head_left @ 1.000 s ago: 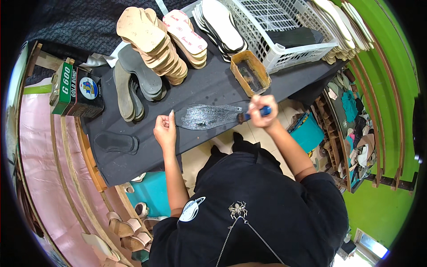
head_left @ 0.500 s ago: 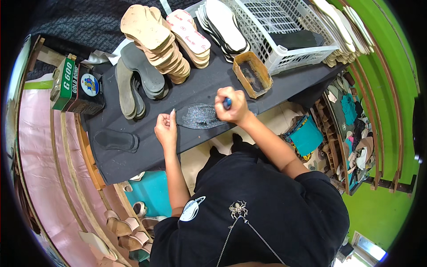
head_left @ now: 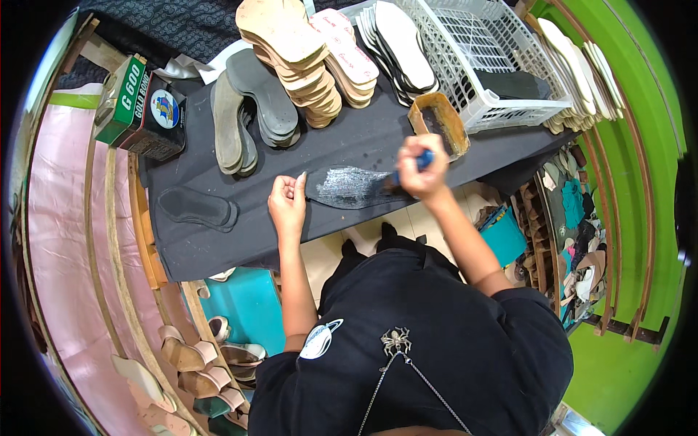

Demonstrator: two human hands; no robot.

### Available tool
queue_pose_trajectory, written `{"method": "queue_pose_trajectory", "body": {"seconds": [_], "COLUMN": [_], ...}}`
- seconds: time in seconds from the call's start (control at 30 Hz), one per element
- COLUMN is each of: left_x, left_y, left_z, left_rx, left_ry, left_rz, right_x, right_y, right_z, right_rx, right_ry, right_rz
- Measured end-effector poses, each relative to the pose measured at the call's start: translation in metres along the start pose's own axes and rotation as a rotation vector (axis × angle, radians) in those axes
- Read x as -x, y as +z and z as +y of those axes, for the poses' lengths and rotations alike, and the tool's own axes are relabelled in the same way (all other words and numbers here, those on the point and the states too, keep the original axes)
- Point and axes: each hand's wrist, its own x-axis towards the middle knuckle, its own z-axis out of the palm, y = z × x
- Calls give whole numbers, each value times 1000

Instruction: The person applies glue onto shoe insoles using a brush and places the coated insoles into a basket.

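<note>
Half a second on, we find the right hand (head_left: 423, 171) moved from mid-piece to the right end of the dark sole-shaped piece (head_left: 349, 190), which lies flat along the near edge of the desk (head_left: 254, 218). Fingers wrapped firmly around a blue-handled brush (head_left: 424, 159). Left hand (head_left: 289, 200) unmoved at the piece's left tip, fingers curled, thumb against it; pinching or merely steadying, we cannot tell. Wet-looking streaks cover the middle. We read this as coating being worked lengthwise, left tip duller, perhaps still thin.
</note>
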Motion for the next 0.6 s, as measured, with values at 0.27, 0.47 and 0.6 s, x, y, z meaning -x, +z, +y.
{"method": "queue_pose_trajectory", "body": {"seconds": [0.27, 0.47, 0.6], "left_x": [7, 13, 7], "left_y": [-16, -26, -37], "left_z": [-2, 8, 7], "left_rx": [27, 42, 30], "left_ry": [-30, -74, -68], "left_rz": [17, 23, -1], "right_x": [3, 8, -13], "right_y": [-18, -56, 0], "right_z": [8, 7, -8], "right_rx": [-74, 67, 92], "right_ry": [228, 243, 148], "right_rz": [93, 104, 62]}}
